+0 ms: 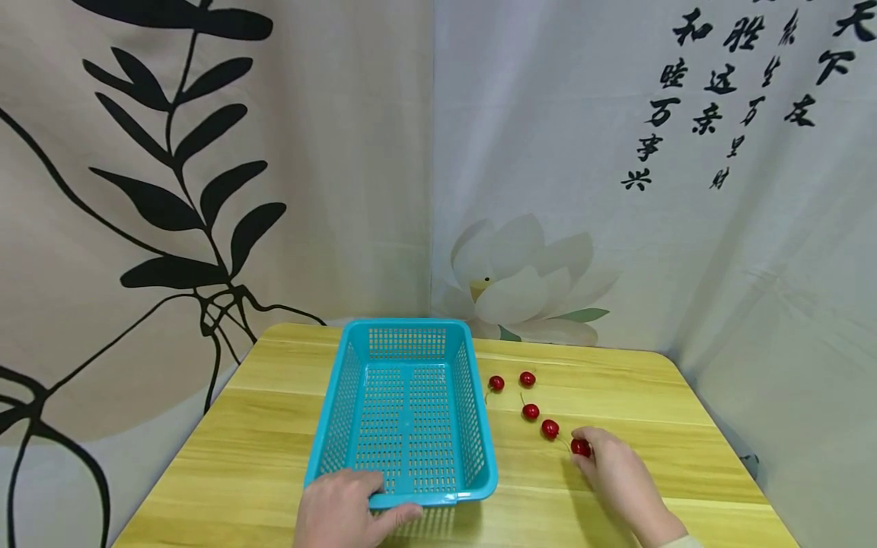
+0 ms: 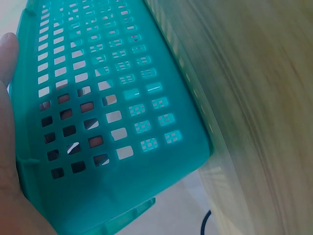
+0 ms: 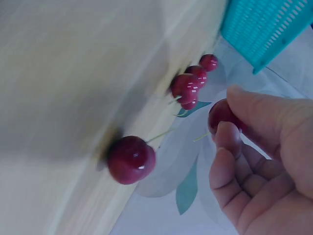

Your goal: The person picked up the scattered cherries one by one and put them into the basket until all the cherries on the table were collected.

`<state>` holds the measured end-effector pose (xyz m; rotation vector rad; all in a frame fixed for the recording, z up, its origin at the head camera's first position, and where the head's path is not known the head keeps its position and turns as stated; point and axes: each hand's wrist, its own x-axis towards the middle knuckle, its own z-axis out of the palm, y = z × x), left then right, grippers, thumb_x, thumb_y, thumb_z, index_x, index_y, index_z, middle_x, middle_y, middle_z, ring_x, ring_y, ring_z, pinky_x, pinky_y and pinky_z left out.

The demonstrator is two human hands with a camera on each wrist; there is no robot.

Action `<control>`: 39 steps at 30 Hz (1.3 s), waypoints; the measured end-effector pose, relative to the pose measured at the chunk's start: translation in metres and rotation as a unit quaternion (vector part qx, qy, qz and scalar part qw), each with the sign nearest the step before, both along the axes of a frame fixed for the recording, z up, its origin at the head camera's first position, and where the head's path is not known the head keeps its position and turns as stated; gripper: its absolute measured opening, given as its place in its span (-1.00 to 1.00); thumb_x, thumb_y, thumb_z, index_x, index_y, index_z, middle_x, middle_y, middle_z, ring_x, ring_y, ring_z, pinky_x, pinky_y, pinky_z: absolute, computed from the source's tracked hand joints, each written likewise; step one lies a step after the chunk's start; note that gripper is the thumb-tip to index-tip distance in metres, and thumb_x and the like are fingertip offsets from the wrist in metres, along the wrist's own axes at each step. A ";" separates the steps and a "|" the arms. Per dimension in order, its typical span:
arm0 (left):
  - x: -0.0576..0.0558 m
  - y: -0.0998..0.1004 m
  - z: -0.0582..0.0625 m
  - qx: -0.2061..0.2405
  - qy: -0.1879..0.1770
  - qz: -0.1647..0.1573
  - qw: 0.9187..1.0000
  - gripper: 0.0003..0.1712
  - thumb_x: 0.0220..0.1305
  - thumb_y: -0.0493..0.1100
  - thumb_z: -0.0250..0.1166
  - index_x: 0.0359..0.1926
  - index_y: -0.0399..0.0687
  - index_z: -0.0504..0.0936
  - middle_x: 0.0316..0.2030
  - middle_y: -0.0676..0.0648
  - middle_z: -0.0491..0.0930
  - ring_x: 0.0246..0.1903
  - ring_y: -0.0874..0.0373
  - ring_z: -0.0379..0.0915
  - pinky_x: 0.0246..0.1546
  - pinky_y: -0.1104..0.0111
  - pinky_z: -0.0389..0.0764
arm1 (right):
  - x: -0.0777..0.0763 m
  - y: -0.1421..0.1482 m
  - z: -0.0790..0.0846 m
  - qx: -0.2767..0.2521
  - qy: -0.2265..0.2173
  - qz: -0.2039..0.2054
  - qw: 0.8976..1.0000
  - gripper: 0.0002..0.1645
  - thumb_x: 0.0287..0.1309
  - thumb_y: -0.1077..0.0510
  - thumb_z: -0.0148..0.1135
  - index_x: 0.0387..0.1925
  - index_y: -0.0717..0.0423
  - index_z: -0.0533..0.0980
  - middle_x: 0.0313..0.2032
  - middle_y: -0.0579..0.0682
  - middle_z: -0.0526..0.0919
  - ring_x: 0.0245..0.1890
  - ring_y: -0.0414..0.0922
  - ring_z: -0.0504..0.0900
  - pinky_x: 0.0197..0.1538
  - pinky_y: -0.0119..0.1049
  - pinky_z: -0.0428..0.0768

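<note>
A blue plastic basket [image 1: 407, 498] with perforated walls stands on the wooden table. My left hand [image 1: 346, 506] grips its near rim, thumb along the outside and fingers over the edge; the basket wall [image 2: 105, 196] fills much of the left wrist view. To the right of the basket, my right hand [image 1: 623, 476] pinches a dark red cherry [image 3: 221, 113] between thumb and fingertips, above the table. Several more cherries with stems lie between that hand and the basket, among them one cherry [image 1: 550, 429] near the fingers. In the right wrist view a larger-looking cherry [image 3: 129, 159] sits closer to the camera.
The yellow wooden table [image 1: 651, 403] has rounded far corners. Behind it hang pale curtains, one with a black plant print [image 1: 164, 198], the other with a lotus print [image 1: 524, 281] and dark characters. Two cherries lie farther back by the basket, including one cherry [image 1: 496, 383] next to its wall.
</note>
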<state>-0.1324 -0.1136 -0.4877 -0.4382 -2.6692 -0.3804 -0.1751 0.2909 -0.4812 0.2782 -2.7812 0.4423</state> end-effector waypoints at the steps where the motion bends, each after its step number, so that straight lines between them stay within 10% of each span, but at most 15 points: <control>1: 0.000 0.000 0.000 0.000 0.001 -0.001 1.000 -0.26 -0.11 0.72 0.12 -0.82 0.33 0.14 -0.84 0.26 0.09 -0.79 0.31 0.05 -0.74 0.37 0.20 | 0.000 -0.001 0.002 -0.005 0.003 0.000 1.000 -0.60 -0.07 0.24 0.55 -0.13 0.18 0.62 -0.32 0.02 0.69 -0.39 -0.13 0.60 -0.31 -0.07 0.62; 17: -0.001 -0.001 -0.002 0.009 0.025 -0.006 1.000 -0.26 -0.12 0.71 0.14 -0.82 0.34 0.10 -0.84 0.28 0.03 -0.80 0.33 0.02 -0.76 0.39 0.14 | 0.006 -0.028 0.035 -0.152 0.003 0.013 0.988 -0.60 0.05 0.15 0.50 -0.05 0.09 0.60 -0.53 -0.20 0.56 -0.56 -0.27 0.47 -0.55 -0.39 0.50; 39: 0.000 0.000 -0.004 0.022 0.017 0.006 1.000 -0.27 -0.17 0.73 0.16 -0.82 0.35 0.14 -0.83 0.26 0.10 -0.80 0.32 0.04 -0.76 0.36 0.18 | 0.009 -0.081 0.062 -0.336 -0.047 0.082 0.937 -0.56 0.13 0.02 0.44 0.03 0.01 0.55 -0.23 -0.13 0.71 -0.30 -0.18 0.62 -0.31 -0.33 0.64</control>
